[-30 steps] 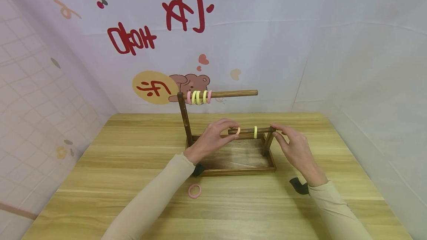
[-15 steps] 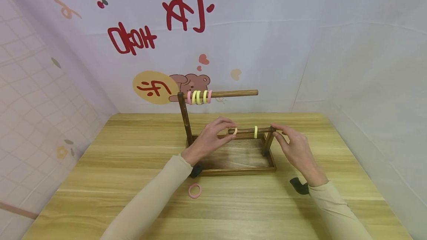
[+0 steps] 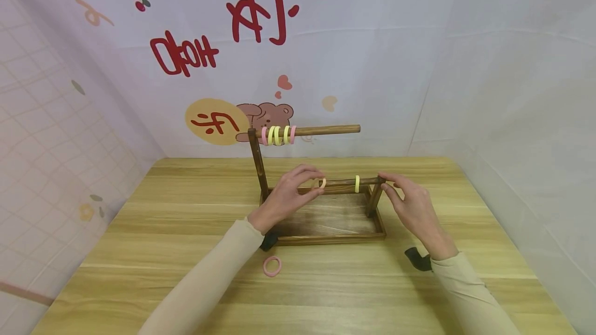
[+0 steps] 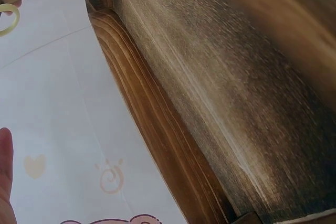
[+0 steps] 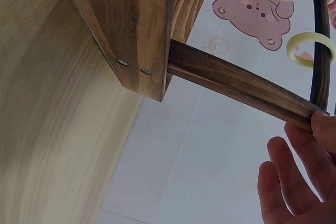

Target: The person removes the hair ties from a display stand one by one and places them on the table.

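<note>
My left hand (image 3: pixel 289 190) pinches a small peach ring (image 3: pixel 324 183) between thumb and fingers, right at the free left end of the stand's lower bar (image 3: pixel 341 183). A yellow ring (image 3: pixel 357 180) hangs on that bar farther right, also seen as a pale yellow ring (image 5: pixel 296 45) in the right wrist view. With thumb and forefinger, my right hand (image 3: pixel 416 204) grips the top of the short post (image 5: pixel 236 85) where the bar joins it; its other fingers are spread. The wooden stand (image 3: pixel 321 240) has a tray base. In the left wrist view only part of my left hand (image 4: pixel 5 182) shows.
Several pink and yellow rings (image 3: pixel 277 136) hang on the upper bar (image 3: pixel 328 131), near the tall left post (image 3: pixel 258 164). A pink ring (image 3: pixel 272 257) lies on the wooden table (image 3: pixel 335 288) in front of the stand. A printed cloth (image 3: pixel 372 66) hangs behind.
My left hand has slid the peach ring leftward along the lower bar to its free end. The right hand stays on the post, and the yellow ring has not moved.
</note>
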The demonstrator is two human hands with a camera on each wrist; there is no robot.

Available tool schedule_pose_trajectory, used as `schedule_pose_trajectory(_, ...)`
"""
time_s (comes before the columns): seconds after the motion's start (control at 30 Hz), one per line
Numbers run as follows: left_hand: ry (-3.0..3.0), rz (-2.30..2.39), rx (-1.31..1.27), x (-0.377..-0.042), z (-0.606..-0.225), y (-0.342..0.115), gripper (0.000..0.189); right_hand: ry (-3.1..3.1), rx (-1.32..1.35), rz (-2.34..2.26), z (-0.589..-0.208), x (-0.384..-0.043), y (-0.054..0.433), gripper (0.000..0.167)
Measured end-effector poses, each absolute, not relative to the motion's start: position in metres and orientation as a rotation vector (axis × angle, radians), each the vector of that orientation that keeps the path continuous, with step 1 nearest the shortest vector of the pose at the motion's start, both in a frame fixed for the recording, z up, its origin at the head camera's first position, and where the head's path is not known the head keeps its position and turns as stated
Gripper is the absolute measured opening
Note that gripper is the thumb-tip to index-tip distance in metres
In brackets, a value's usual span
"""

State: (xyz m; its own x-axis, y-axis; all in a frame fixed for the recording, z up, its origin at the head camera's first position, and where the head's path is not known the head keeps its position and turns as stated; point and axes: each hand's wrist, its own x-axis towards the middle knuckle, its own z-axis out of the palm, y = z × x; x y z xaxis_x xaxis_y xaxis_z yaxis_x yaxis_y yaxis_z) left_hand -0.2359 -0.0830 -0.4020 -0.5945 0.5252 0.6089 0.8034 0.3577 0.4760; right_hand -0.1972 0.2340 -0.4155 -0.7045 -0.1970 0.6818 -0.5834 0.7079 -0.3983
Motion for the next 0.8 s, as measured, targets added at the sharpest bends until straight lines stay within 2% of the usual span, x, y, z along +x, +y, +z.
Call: schedule_pose_trajectory(0.8, -2.242, -1.127, -1.155, -0.223, -0.404, -0.103, 0.035, -2.283, 0.607, 0.806, -0.417, -0.199, 0.235, 0.035)
